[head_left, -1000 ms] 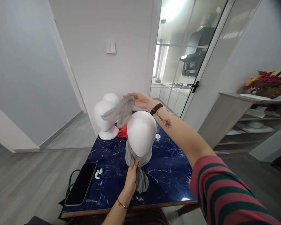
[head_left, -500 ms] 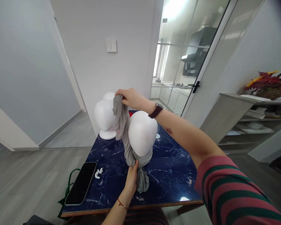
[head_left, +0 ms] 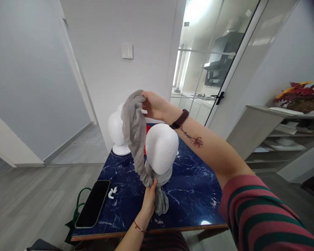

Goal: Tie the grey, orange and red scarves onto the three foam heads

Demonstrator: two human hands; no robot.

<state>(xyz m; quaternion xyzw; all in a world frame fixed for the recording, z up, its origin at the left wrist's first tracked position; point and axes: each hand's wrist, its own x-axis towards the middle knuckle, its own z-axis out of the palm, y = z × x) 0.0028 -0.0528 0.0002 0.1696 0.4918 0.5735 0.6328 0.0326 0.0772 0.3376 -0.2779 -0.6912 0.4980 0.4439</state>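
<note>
A grey scarf [head_left: 134,129] is wrapped round the neck of a white foam mannequin head [head_left: 162,148] on the table. Raised to the left of that head, my right hand [head_left: 155,104] grips the scarf's long end, which runs down as a twisted length. Low at the front of the neck, my left hand [head_left: 149,197] pinches the scarf with the thumb on top. A shorter tail of the scarf hangs beside my left hand onto the tabletop. Part of the scarf behind the neck is hidden.
More white mannequin heads [head_left: 115,129] stand at the back left, partly behind the scarf. Something red [head_left: 148,129] shows behind the front head. A phone [head_left: 93,204] and white earbuds [head_left: 112,192] lie at the left of the blue marbled table [head_left: 193,198].
My right hand has lifted the scarf's long end higher and slightly to the right, and the cloth looks more twisted. My left hand keeps its hold at the neck.
</note>
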